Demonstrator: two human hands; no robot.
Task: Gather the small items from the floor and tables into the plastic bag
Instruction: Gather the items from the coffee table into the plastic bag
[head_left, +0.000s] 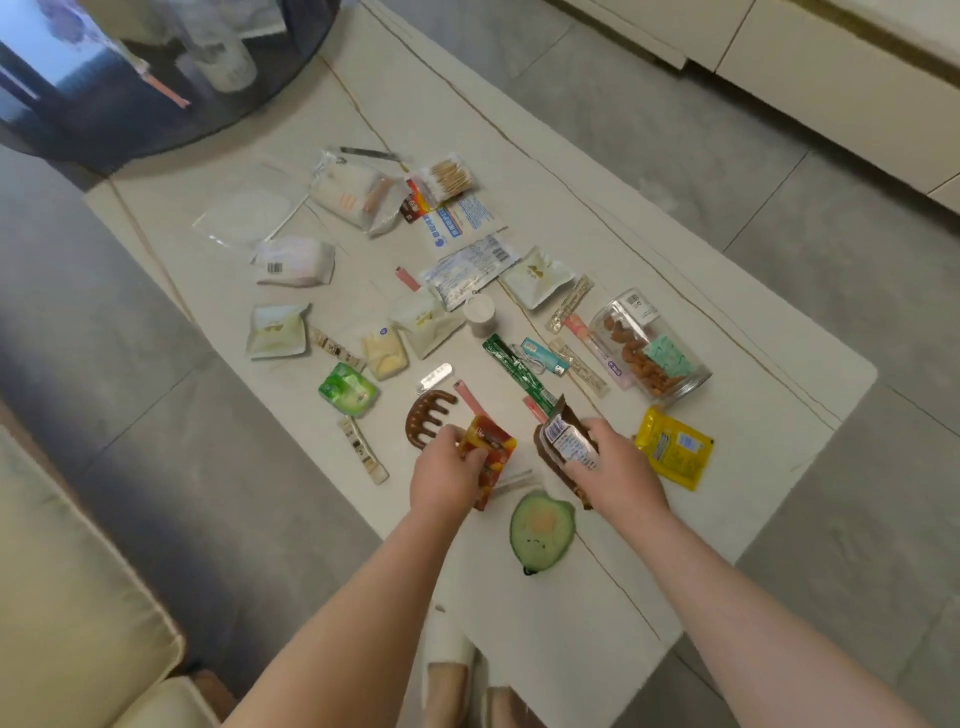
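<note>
Many small items lie scattered on a low white table (571, 649). My left hand (447, 475) grips a red and orange snack packet (493, 457) near the table's front. My right hand (618, 467) holds a brown packet with a white label (563, 441). A brown hair claw (428, 415) lies just left of my left hand. An avocado-shaped pouch (542, 530) sits between my forearms. A yellow sachet (675, 452) lies right of my right hand. A clear plastic bag (244, 218) lies flat at the table's far left.
A glass jar of nuts (649, 348) lies on its side at the right. Lighters, sachets, cotton swabs (447, 176) and tissue packs fill the table's middle. A round dark glass table (156, 78) overlaps the far end. A cream sofa (67, 597) is at left, grey floor around.
</note>
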